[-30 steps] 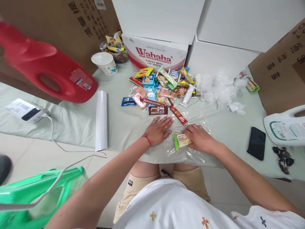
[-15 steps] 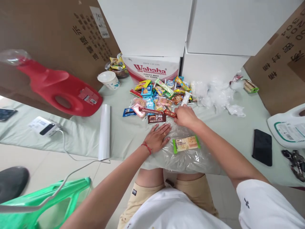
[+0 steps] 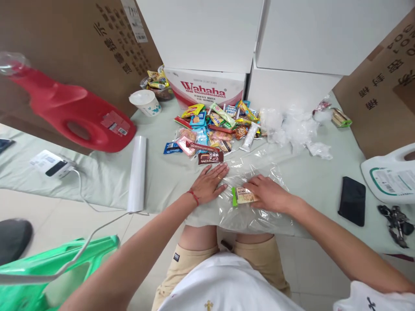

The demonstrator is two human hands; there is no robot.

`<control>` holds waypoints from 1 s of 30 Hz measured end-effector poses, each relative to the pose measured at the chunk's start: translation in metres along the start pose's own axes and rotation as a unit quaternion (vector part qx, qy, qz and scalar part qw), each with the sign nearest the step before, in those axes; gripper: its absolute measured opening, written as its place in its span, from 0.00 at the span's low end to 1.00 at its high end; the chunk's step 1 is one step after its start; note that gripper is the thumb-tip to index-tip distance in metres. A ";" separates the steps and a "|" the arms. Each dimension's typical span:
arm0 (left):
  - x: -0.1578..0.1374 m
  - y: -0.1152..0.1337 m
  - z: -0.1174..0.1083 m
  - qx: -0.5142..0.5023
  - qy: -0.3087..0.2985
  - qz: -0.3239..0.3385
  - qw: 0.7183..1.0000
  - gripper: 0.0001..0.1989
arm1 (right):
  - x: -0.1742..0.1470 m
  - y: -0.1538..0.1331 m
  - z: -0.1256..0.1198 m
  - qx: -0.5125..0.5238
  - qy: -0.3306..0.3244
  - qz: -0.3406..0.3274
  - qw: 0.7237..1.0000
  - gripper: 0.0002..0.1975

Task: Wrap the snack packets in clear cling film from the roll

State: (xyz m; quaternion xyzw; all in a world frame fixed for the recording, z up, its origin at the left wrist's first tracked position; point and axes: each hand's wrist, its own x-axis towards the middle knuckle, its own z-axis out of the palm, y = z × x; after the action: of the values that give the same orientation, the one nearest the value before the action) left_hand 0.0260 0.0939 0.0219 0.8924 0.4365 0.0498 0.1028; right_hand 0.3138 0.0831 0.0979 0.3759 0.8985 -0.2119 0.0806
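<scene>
My left hand (image 3: 211, 183) lies flat with fingers spread, pressing the near edge of a clear plastic sheet (image 3: 233, 218) and close to a brown cocoa snack packet (image 3: 210, 157). My right hand (image 3: 267, 194) is closed over the right part of a biscuit pack (image 3: 244, 195) with a green end, which lies on the plastic. The palm hides the rest of the pack and whatever else may be under it. Beyond my hands lies a heap of wrapped snacks (image 3: 201, 119), with a red-wrapped bar (image 3: 202, 147) and a white-wrapped bar (image 3: 249, 137) at its near side.
Crumpled clear plastic bags (image 3: 296, 127) lie right of the snacks. A Wahaba-style carton (image 3: 207, 88) stands behind. To the left are a paper cup (image 3: 145, 103), a red jug (image 3: 84, 114) and a white roll (image 3: 137, 172). A phone (image 3: 352, 201) and keys (image 3: 396, 224) lie at right.
My right hand has moved from the near side of the snack heap back onto the biscuit pack. The red-wrapped bar at its fingertips no longer shows there. My left hand stays flat.
</scene>
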 end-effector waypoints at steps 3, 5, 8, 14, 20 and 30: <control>0.000 -0.002 0.001 0.010 -0.002 0.006 1.000 0.32 | -0.007 -0.002 0.012 0.004 0.018 0.045 0.999 0.30; 0.001 -0.002 0.003 0.018 0.002 0.006 1.000 0.31 | -0.002 -0.003 0.009 0.008 0.017 0.044 0.999 0.28; 0.001 -0.002 0.006 0.022 0.010 0.007 1.000 0.32 | 0.007 -0.008 0.004 -0.010 0.008 0.020 1.000 0.25; 0.001 -0.001 0.005 0.016 0.010 0.004 1.000 0.32 | 0.004 -0.006 0.000 -0.044 0.013 -0.058 0.997 0.24; 0.003 -0.001 0.003 -0.002 0.005 0.002 1.000 0.33 | 0.006 0.009 -0.014 -0.029 0.064 -0.037 0.997 0.28; 0.003 -0.002 -0.029 -0.077 0.137 -0.061 0.986 0.30 | 0.052 0.055 -0.030 0.014 0.140 -0.011 0.990 0.26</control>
State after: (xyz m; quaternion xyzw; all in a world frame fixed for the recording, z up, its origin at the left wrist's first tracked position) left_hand 0.0214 0.1010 0.0493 0.8383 0.4948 0.1991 0.1129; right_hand 0.3163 0.1642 0.0915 0.3930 0.9020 -0.1706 -0.0535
